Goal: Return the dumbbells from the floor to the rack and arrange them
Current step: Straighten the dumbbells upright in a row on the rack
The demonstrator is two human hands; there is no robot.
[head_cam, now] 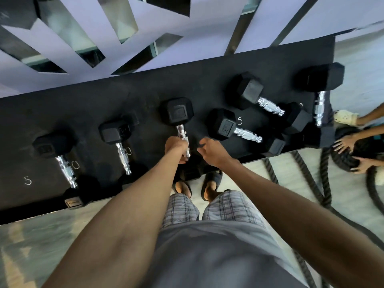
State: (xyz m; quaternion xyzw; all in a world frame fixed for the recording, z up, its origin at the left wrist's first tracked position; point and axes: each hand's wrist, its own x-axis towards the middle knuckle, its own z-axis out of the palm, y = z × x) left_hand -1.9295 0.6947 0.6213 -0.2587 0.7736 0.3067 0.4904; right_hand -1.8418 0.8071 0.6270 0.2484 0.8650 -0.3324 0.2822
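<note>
1. Grey shirt (207, 256) and plaid shorts (182, 208) fill the foreground, above sandalled feet (182, 189).
2. Left hand (176, 148) has its grip wrapped around the chrome handle of the middle dumbbell (177, 113), lying on the black rack (83, 104).
3. Right hand (212, 151) hovers just right of that grip, fingers loosely curled, holding nothing.
4. Two dumbbells (62, 161) lie left of the grip, three (232, 127) to its right.

Your left grip (176, 147) is closed round the chrome handle of the middle dumbbell (178, 113) on the black rack (93, 104), your right grip (209, 150) hangs open just right of it, and five other dumbbells lie alongside.
</note>
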